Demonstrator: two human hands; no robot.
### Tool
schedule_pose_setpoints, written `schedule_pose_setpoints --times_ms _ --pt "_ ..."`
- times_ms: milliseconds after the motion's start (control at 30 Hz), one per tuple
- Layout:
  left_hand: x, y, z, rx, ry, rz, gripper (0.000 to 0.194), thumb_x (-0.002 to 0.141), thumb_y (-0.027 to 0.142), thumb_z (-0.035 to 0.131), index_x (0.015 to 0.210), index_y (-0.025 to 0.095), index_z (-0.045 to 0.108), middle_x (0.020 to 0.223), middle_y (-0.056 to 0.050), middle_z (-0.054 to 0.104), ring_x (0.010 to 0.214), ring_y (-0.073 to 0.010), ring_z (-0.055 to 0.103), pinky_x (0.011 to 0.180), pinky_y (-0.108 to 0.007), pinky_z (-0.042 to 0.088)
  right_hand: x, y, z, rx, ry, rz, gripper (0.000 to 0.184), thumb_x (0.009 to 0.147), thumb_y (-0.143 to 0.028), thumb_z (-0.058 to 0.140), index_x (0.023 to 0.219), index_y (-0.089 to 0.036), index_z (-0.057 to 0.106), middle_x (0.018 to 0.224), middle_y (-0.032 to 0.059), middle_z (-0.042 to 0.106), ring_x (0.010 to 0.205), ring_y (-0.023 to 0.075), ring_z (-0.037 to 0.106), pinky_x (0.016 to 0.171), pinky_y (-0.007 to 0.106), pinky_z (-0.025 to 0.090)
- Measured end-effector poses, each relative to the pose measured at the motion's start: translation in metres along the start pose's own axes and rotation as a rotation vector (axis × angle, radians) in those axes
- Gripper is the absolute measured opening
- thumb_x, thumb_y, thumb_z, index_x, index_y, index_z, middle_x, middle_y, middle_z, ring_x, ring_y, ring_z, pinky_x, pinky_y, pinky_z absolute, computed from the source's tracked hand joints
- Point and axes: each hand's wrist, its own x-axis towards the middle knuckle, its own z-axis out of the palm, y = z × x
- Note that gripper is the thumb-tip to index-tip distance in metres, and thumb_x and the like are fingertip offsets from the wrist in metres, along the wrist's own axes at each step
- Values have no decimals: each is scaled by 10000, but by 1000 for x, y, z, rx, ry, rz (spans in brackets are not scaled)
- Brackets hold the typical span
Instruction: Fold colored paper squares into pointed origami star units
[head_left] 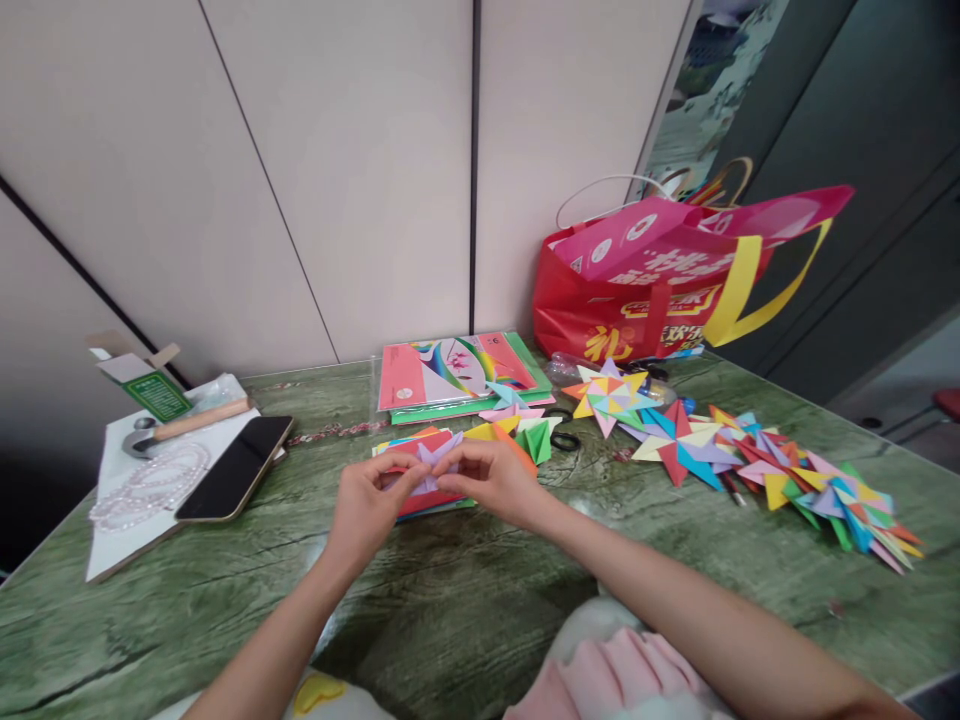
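Between my two hands is a small piece of folded lilac paper [430, 484], held above a stack of coloured paper sheets [442, 507]. My left hand [381, 492] pinches its left side with thumb and fingers. On the other side, my right hand [491, 478] grips it the same way, and the fingertips of both hands nearly meet. Parts of the lilac paper are hidden by my fingers. Right behind my right hand lie folded paper pieces in yellow, green and pink [534, 440], beside black-handled scissors [564, 441].
Several folded paper stars [679, 440] spread along the right side. Packaged coloured paper [457, 372] lies at the back, near a red gift bag [645, 285]. At left, a phone [238, 470], a hammer [191, 422], bead strings [154, 487] and a green box [154, 393] rest on a white board.
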Motion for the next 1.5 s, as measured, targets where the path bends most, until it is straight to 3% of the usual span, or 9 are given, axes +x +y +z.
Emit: schedule_pose_setpoints --times_ms 133,300,433,600,767,933,1133,1333,1500 --pt "-1 1 0 19 13 3 151 639 290 659 576 153 654 580 -1 643 543 -131 563 531 -205 439 -1 -3 0 -50 -6 -30 126 695 -277 643 742 -159 645 709 16 610 606 103 506 546 217 400" --pt "-3 0 3 -7 49 -39 174 622 321 666 616 148 652 610 -10 655 519 -127 566 507 -209 449 -1 -4 2 74 13 40 228 658 -260 661 841 -178 554 685 -20 545 569 85 482 524 200 401" --pt "-2 -2 5 -59 90 -40 238 584 318 702 748 153 650 700 -24 664 600 -146 597 562 -230 479 -1 -3 3 82 21 46 245 646 -235 655 834 -189 506 675 -40 506 553 76 463 520 194 397" --pt "1 -4 2 -113 -33 -83 389 610 327 688 949 161 594 721 -18 669 667 -162 610 617 -251 471 -1 -4 1 32 59 14 180 665 -244 640 782 -177 521 658 -38 497 550 76 460 519 196 390" --pt "1 -7 -1 86 -129 -159 312 535 353 729 735 121 675 628 2 639 601 -160 567 573 -238 419 -2 -9 1 72 75 18 283 650 -264 666 867 -193 499 667 -39 518 560 87 499 522 202 412" --pt "0 -3 0 90 -117 -184 253 554 349 707 651 117 677 534 26 579 528 -121 491 516 -213 357 -2 -14 0 123 85 71 461 618 -227 690 1019 -210 463 677 -33 564 594 116 561 547 225 445" --pt "-1 10 0 180 -143 -174 242 532 351 703 621 128 682 494 44 518 496 -96 415 483 -197 302 3 -9 -6 143 -19 97 196 607 -250 693 741 -136 608 715 3 610 653 126 570 650 259 449" --pt "-2 10 -1 216 -196 -176 228 576 342 669 589 115 660 493 44 450 500 -89 374 469 -196 255 2 -6 -7 315 -100 220 297 585 -331 717 796 -135 641 729 18 641 668 137 581 670 275 453" --pt "-1 5 0 233 -232 -186 215 573 319 678 590 106 647 499 45 419 505 -84 352 466 -196 245 2 -7 -6 229 -65 221 304 550 -315 743 780 -138 651 663 -5 628 600 117 556 595 240 426"
